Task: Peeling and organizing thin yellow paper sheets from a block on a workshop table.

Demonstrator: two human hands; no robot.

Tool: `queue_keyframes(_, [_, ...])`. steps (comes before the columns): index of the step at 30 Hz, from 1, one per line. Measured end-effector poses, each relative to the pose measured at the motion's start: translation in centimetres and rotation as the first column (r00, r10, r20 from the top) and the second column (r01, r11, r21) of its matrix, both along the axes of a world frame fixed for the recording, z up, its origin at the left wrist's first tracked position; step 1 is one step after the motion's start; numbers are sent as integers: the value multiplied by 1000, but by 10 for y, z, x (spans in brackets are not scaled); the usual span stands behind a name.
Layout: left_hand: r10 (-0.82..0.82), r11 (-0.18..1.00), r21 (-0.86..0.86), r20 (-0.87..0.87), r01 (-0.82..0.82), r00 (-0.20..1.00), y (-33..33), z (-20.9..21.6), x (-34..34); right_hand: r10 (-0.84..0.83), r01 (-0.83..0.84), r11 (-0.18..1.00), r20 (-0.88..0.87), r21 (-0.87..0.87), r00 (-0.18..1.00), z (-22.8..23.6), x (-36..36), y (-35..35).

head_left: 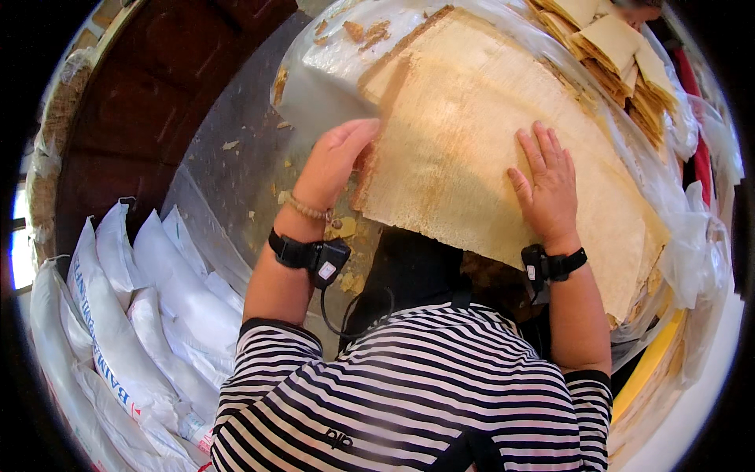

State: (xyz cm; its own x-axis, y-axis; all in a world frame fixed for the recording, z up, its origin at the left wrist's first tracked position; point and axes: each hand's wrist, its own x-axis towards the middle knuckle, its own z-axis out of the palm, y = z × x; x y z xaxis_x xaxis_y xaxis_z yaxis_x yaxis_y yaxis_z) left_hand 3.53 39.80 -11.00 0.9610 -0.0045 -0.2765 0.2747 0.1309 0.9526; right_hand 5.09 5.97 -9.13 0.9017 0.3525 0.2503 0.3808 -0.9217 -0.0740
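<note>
A large stack of thin pale-yellow sheets (464, 134) lies on a plastic-covered table in front of me. My left hand (334, 161) grips the stack's left edge, fingers curled over the side. My right hand (545, 189) rests flat on top of the sheets with its fingers spread. Both wrists carry black straps with small devices. A striped black-and-white shirt fills the lower part of the view.
Folded yellow sheet pieces (621, 55) are piled at the far right on clear plastic (330, 71). Several white sacks (141, 315) lie stacked at lower left. Crumbs and scraps (346, 232) dot the grey surface (236, 157) near my left wrist.
</note>
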Motion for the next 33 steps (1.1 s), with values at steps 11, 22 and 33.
queue_keyframes(11, [-69, 848, 528, 200, -48, 977, -7, -9, 70, -6, 6, 1000, -18, 19, 1000, 3, 0, 0])
queue_keyframes(22, [-152, 515, 722, 608, -462, 779, 4, 9, 81, -4, 4, 1000, -22, 12, 1000, 4, -1, 2])
queue_keyframes(33, [-126, 407, 880, 320, -245, 939, -30, 8, 102, -4, 5, 1000, -18, 27, 1000, 3, -1, 0])
